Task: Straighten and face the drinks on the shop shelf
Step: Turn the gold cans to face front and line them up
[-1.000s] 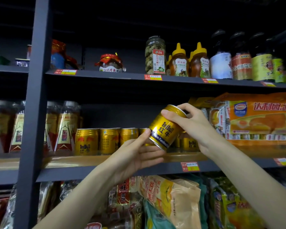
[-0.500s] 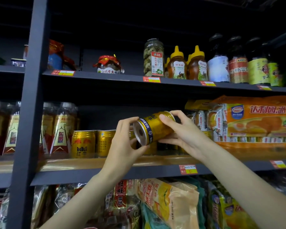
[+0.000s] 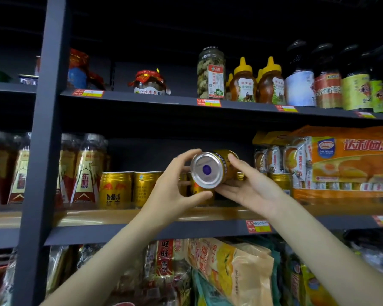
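Presently the gold can [image 3: 210, 168] is held on its side in front of the middle shelf [image 3: 124, 230], base toward the camera, gripped between the left hand [image 3: 170, 191] and right hand [image 3: 250, 188]. Rigid, smooth and probably full, it is best grasped around the wall, not the rims.

Head camera faces the shelf [image 3: 142, 230] closely, angled upward.

You hold a can [image 3: 210, 168] on its side between both hands, before the shelved cans [image 3: 128, 188]; bottles [image 3: 84, 171] stand left, packaged cakes [image 3: 341, 164] right.
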